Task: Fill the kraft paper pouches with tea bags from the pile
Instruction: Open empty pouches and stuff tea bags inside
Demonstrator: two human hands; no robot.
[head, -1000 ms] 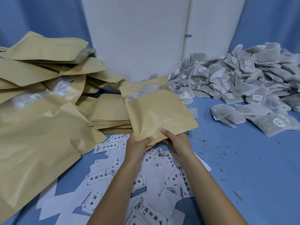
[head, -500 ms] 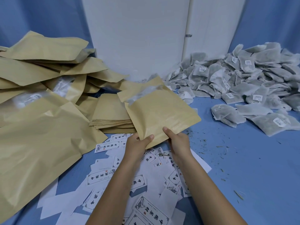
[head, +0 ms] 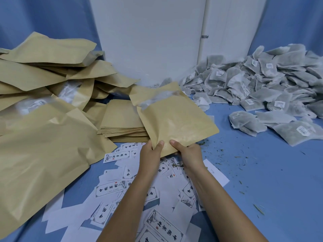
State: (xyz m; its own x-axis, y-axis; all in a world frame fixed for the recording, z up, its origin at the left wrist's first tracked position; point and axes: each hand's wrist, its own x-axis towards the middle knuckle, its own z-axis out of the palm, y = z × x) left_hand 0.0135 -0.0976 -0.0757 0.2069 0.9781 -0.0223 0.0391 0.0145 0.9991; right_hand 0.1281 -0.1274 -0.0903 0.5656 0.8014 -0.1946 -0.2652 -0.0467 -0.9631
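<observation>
I hold one kraft paper pouch [head: 176,123] up over the blue surface, its clear-windowed end pointing away from me. My left hand [head: 151,152] pinches the pouch's near left corner, thumb on top. My right hand [head: 188,152] grips the near edge beside it, thumb on top too. A flat stack of empty kraft pouches [head: 122,124] lies just left of the held pouch. The pile of grey-white tea bags [head: 262,84] with small labels fills the far right.
A heap of puffed-up kraft pouches [head: 43,105] covers the left side. White printed labels [head: 111,187] lie scattered under my forearms. Tea crumbs [head: 227,152] speckle the blue surface [head: 279,189]. A white wall [head: 148,41] stands behind.
The held pouch has tilted a little, its far end swinging slightly right and up. Both hands keep the same hold on its near edge.
</observation>
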